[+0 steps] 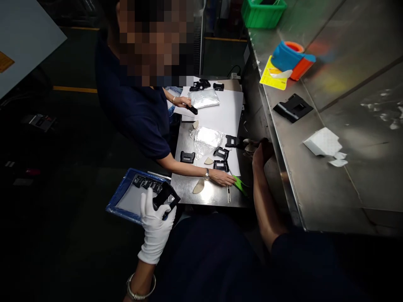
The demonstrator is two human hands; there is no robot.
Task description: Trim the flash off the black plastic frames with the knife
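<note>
My left hand (155, 220), in a white glove, grips a black plastic part (166, 197) with a rectangular opening. Behind that part is a blue-rimmed tray (124, 205) with several black pieces (146, 182) lying in it. My bare right arm stretches forward beside the metal ledge. At its end my right hand (262, 147) is in shadow near the right edge of the low table, and its fingers do not show clearly. Black plastic parts (221, 165) lie on the table near it, next to a clear plastic bag (206, 140).
A co-worker's hand (222, 177) reaches to a green-handled tool (241, 185); their other hand (182, 101) holds a black part. On the metal ledge (340, 184) are a green bin (263, 14), tape rolls (288, 56), a black part (293, 108) and crumpled white paper (323, 141).
</note>
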